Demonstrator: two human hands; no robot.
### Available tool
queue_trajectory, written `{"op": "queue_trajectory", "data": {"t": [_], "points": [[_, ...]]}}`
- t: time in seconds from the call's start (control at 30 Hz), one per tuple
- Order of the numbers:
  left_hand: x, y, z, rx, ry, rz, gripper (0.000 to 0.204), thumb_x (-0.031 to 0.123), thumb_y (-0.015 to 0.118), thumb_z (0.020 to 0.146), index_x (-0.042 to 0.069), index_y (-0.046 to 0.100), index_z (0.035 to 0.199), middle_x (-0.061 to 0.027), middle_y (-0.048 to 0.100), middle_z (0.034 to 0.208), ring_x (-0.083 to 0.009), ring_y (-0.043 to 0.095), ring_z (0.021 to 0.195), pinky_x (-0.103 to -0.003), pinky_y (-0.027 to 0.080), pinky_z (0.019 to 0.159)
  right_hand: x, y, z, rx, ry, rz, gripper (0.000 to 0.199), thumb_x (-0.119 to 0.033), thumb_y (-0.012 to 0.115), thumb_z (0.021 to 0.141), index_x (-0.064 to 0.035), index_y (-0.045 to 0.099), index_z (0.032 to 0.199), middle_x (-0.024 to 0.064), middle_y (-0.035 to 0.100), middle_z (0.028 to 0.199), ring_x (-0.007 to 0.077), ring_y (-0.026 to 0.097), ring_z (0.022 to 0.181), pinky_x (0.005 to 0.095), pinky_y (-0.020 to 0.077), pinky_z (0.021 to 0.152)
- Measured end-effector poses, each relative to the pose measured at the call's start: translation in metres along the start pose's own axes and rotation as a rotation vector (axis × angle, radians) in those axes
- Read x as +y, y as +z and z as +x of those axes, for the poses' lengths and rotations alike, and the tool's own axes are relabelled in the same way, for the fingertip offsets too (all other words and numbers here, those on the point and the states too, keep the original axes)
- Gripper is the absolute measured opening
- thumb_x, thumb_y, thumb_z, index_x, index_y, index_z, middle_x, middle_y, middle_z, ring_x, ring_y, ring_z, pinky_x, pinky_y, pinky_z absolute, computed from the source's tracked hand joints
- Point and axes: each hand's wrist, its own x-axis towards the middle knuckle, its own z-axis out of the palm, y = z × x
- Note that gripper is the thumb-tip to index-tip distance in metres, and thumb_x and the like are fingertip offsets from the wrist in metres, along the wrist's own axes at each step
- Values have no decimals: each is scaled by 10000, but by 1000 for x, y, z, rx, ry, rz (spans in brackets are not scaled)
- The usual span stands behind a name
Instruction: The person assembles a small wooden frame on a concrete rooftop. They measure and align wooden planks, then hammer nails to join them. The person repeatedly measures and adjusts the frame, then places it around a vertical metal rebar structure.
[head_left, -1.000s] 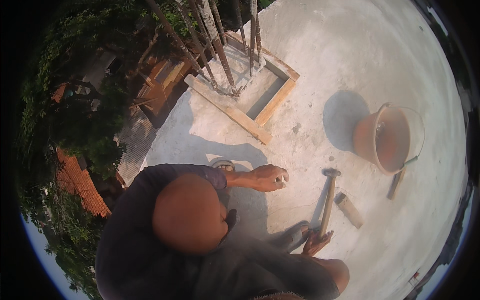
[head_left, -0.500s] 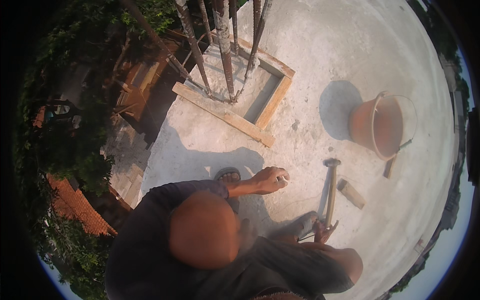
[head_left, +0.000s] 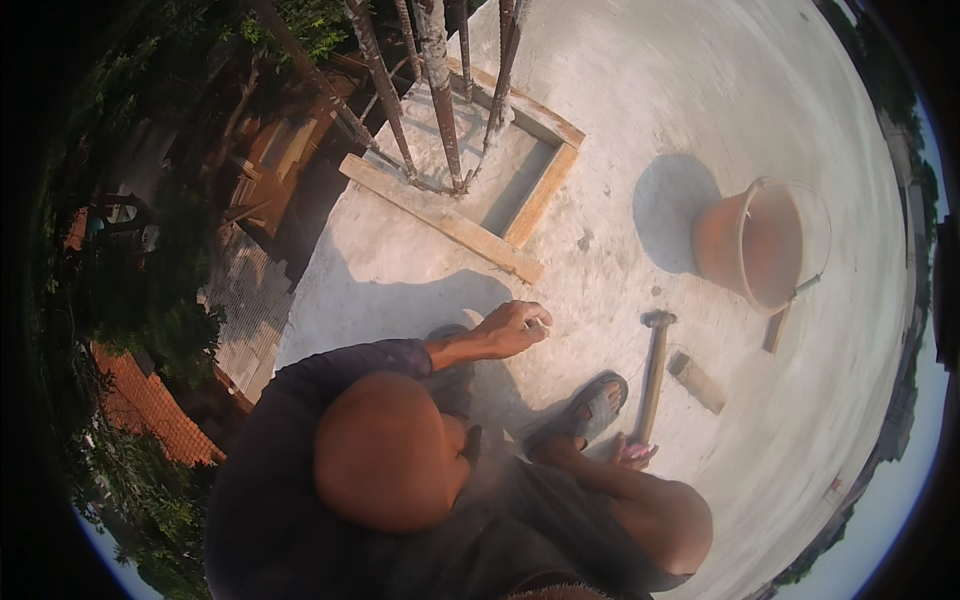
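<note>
My left hand [head_left: 512, 330] is held out over the pale concrete, its fingers curled together. What they hold, if anything, is too small to make out. Low on the right, partly hidden behind my bent right leg, my right hand [head_left: 634, 455] closes at the handle end of a hammer [head_left: 653, 375]. The hammer's head points away from me against the concrete. Just right of it lies a short wooden block [head_left: 697, 382]. Beyond my left hand, a wooden frame [head_left: 445, 218] surrounds the foot of several upright rusty steel bars [head_left: 440, 100].
An orange bucket [head_left: 748, 245] with a wire handle leans at the right, a small wooden piece [head_left: 774, 330] beside it. The slab's edge drops off on the left, above tiled roofs [head_left: 150, 405] and trees. My sandalled right foot [head_left: 595, 410] is near the hammer.
My left hand has moved up and left. My right hand's fingers, spread before, have closed in at the hammer's handle end, which has shifted slightly left. The whole view has shifted a little.
</note>
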Motion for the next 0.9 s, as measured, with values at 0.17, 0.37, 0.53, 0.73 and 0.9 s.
{"op": "queue_trajectory", "data": {"t": [0.17, 0.37, 0.53, 0.73, 0.9], "points": [[3, 8, -3, 114, 64, -113, 386, 314, 679, 940, 3, 704, 1167, -213, 725, 1075, -297, 697, 1003, -413, 539, 876, -17, -9, 7, -141, 16, -31, 1009, -269, 905, 763, -40, 361, 1581, 180, 547, 1357, 266, 580, 1221, 404, 531, 991], [-1, 29, -11, 2, -43, -223, 357, 307, 662, 955, 6, 717, 1140, -175, 724, 1033, -226, 703, 859, -377, 560, 780, -82, -19, 13, -458, 111, -64, 978, -251, 909, 757, -29, 398, 1562, 169, 555, 1352, 261, 581, 1221, 399, 529, 993], [3, 59, -8, -257, -182, -457, 431, 381, 642, 997, -18, 701, 1149, -136, 703, 1002, -182, 691, 783, -333, 574, 675, -172, 0, 19, -923, 248, 21, 953, -236, 912, 753, -20, 429, 1546, 161, 561, 1348, 257, 581, 1221, 395, 527, 995], [23, 58, -11, -303, -131, -648, 526, 413, 626, 1034, -40, 627, 1302, -115, 671, 1065, -198, 696, 850, -329, 590, 751, -284, 109, 6, -1397, 62, -88, 763, -142, 907, 745, 19, 583, 1416, 114, 598, 1331, 231, 595, 1209, 363, 525, 992], [14, 6, -26, -113, -159, -619, 546, 352, 759, 936, -82, 655, 1250, -171, 694, 1048, -244, 709, 840, -381, 606, 734, -336, 161, -36, -1609, -475, -252, 787, -161, 921, 755, -22, 552, 1436, 117, 622, 1298, 260, 651, 1180, 375, 547, 965]]}}
